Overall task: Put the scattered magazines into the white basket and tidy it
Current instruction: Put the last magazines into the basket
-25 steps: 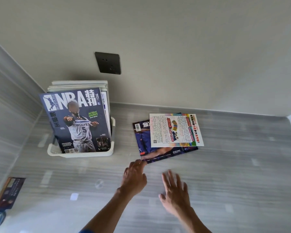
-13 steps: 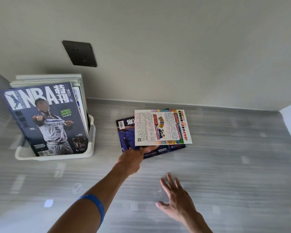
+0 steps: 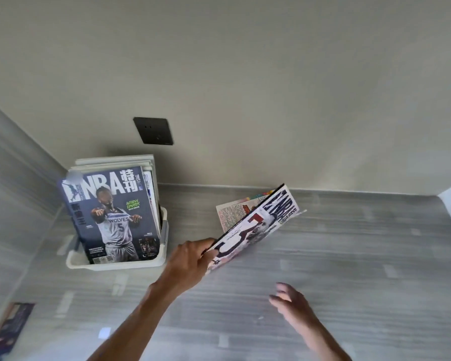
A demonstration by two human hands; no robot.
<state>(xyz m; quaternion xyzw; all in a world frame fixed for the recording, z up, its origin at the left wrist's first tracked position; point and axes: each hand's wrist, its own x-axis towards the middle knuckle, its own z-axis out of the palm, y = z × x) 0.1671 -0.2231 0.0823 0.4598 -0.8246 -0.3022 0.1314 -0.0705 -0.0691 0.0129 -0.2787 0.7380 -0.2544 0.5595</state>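
Glossy magazine (image 3: 255, 227) pinched in my left hand (image 3: 190, 259); right hand (image 3: 292, 304) open, should steady it toward the white basket (image 3: 120, 265).

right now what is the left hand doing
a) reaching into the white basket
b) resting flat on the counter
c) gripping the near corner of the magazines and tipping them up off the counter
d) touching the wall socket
c: the left hand pinches the near corner of the two magazines, which are tilted up off the counter, while the right hand hovers open and holds nothing.
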